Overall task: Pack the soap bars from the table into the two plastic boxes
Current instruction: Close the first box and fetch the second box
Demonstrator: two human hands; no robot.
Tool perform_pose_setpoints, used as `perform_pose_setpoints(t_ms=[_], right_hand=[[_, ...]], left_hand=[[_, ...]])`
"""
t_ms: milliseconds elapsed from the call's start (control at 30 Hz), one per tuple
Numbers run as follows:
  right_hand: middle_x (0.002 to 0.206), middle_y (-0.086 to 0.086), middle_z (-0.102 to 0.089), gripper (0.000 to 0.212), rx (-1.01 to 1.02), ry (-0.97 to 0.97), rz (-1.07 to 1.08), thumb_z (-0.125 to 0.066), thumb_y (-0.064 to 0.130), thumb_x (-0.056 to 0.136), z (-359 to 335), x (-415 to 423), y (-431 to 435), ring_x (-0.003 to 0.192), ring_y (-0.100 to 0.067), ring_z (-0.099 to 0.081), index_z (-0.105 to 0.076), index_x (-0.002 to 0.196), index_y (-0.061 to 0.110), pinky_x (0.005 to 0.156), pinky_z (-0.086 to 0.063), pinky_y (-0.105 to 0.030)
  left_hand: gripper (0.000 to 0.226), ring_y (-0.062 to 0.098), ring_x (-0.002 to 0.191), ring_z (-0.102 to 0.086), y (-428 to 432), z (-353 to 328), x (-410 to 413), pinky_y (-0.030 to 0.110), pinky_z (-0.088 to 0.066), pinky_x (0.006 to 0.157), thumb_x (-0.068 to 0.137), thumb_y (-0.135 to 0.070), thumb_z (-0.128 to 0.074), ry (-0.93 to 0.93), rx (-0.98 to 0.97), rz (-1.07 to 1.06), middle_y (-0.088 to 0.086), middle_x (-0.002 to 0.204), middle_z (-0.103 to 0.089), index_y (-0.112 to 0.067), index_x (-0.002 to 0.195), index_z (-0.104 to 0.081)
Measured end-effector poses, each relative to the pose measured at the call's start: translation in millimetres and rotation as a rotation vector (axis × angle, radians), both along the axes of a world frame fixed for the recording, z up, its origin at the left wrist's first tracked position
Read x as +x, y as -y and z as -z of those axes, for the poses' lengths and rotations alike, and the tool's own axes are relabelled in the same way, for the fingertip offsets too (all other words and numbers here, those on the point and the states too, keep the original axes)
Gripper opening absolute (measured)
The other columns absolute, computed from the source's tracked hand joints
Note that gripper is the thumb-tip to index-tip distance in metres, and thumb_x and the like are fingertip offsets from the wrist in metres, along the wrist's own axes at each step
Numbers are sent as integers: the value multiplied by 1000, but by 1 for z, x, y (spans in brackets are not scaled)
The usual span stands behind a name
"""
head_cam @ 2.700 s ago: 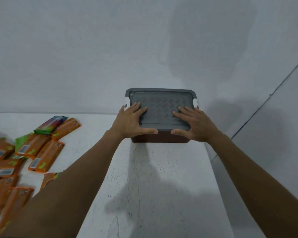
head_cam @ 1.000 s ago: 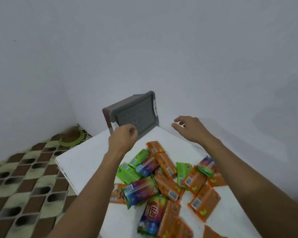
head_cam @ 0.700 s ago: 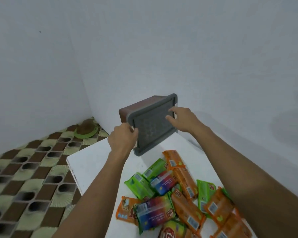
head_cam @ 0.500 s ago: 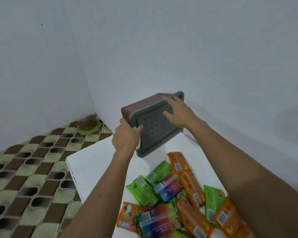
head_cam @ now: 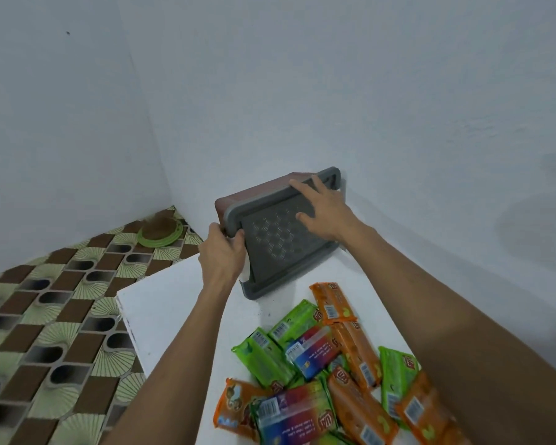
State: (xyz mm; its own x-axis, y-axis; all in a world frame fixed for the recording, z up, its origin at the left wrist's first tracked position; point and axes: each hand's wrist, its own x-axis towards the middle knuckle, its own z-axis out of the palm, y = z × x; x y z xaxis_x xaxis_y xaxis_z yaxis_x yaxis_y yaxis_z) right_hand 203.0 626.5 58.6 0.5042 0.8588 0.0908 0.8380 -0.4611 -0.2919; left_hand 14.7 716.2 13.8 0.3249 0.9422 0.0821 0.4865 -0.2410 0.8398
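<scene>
Plastic box (head_cam: 280,239) at the table's (head_cam: 161,303) far corner, lid shut — my left hand (head_cam: 220,255) clamps its left edge, my right hand (head_cam: 321,210) lies flat on top, steadying it; soap bars (head_cam: 318,364) wait nearer, unpacked.

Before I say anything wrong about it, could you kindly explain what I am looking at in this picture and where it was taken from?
There is no machine here. The picture comes from a camera worn on a person's head, looking forward and down, so the two bare arms reaching out are the wearer's own. The left hand has its grip on the edge of a brown plastic box with a grey lid, closed and tilted up on the white table in the room's corner. The right hand lies open on the lid. Nearer the wearer lies a loose pile of wrapped soap bars, orange, green and multicoloured, none packed yet. Patterned floor tiles show to the left.
</scene>
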Motion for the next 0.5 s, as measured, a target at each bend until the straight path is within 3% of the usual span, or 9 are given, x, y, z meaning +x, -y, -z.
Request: perform_pose_setpoints(t_ms=[133, 300, 367, 433, 500], right_hand=[[163, -10, 9, 74, 110, -50, 79, -55, 35, 97, -6, -5, 21, 149, -41, 2, -5, 149, 54, 116, -17, -58], [162, -17, 9, 77, 296, -77, 248, -54, 43, 96, -15, -15, 67, 147, -46, -1, 0, 150, 51, 116, -18, -60], [161, -20, -6, 75, 393, -130, 300, -53, 48, 95, -18, -17, 90, 144, -46, -17, -2, 149, 52, 111, -28, -56], [147, -18, -37, 73, 464, -122, 273, -53, 49, 95, -22, -22, 115, 126, -39, -46, -5, 150, 50, 98, -41, -43], [138, -13, -48, 72, 511, -114, 267, -54, 45, 95, -26, -31, 140, 115, -34, -55, -7, 149, 50, 93, -45, -39]], left_hand=[[35, 24, 82, -62, 1, -13, -25, 37, -51, 71, 96, -38, -54, -11, 94, 15, 4, 94, -62, -6, 112, -54], [40, 29, 86, -63, 10, -38, -52, 40, -51, 74, 97, -47, -46, -14, 154, 20, 1, 86, -61, -9, 107, -56], [39, 28, 86, -65, 19, -48, -59, 40, -51, 76, 96, -48, -46, 41, 107, 18, 1, 87, -62, -11, 107, -56], [36, 27, 83, -67, 31, -58, -63, 44, -55, 80, 94, -50, -48, 112, 75, 32, 0, 84, -63, -16, 105, -56], [42, 28, 87, -67, 43, -67, -65, 47, -54, 83, 91, -55, -49, 144, 77, 36, 4, 90, -69, -18, 109, -59]])
